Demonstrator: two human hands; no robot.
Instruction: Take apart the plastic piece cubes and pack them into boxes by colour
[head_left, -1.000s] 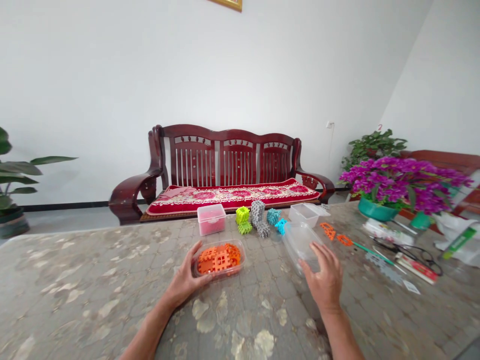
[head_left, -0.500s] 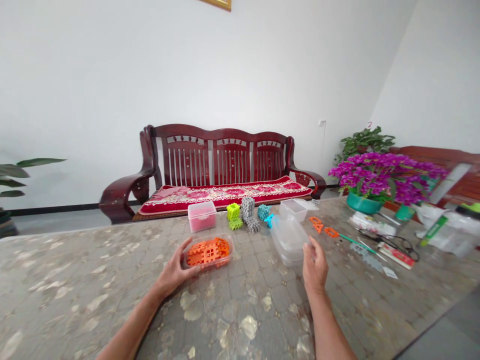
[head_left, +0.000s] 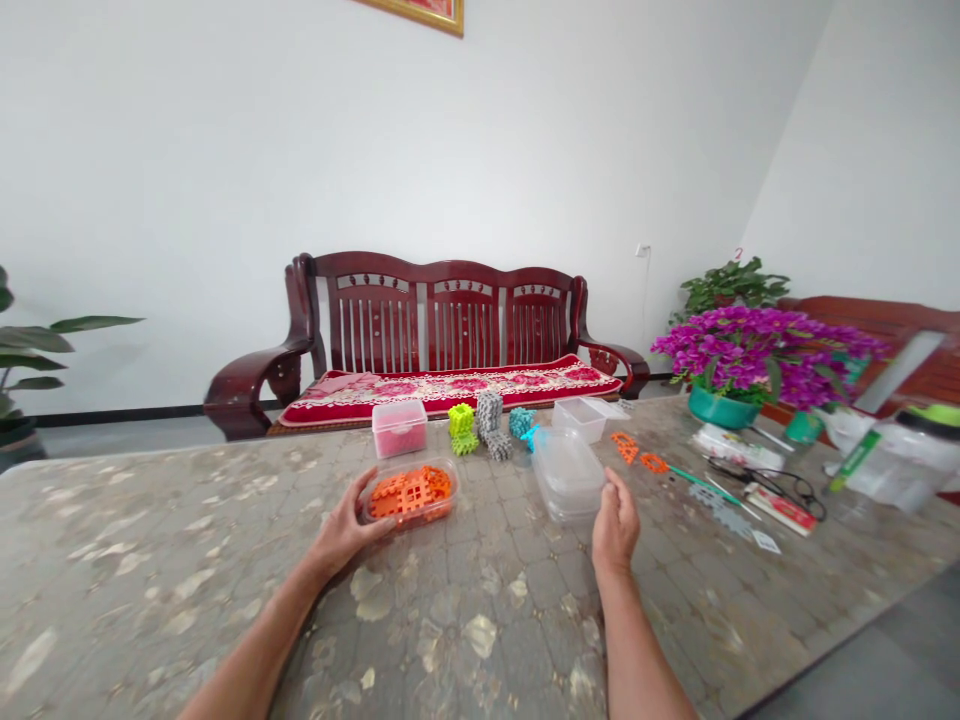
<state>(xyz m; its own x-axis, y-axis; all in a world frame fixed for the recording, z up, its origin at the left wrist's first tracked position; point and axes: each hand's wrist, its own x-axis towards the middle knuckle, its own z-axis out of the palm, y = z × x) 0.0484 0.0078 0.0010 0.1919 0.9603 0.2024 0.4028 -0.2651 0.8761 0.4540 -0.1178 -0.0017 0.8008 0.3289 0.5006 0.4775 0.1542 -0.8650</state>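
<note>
My left hand (head_left: 341, 527) grips the near left end of a clear plastic box (head_left: 409, 492) filled with orange interlocking blocks, which rests on the marbled table (head_left: 150, 560). My right hand (head_left: 615, 525) is curled around the near edge of a clear plastic lid (head_left: 568, 470), held tilted just above the table to the right of the box.
Behind stand a box of pink pieces (head_left: 399, 427), yellow-green (head_left: 462, 428), grey (head_left: 491, 423) and teal (head_left: 521, 421) block stacks, and an empty clear box (head_left: 581, 417). Loose orange pieces (head_left: 634, 452), scissors, papers and a purple flower pot (head_left: 720, 400) lie right. A wooden bench (head_left: 442, 340) stands beyond.
My right hand has closed on the clear lid and drawn it nearer the orange box. My left hand keeps its hold. The view has shifted slightly.
</note>
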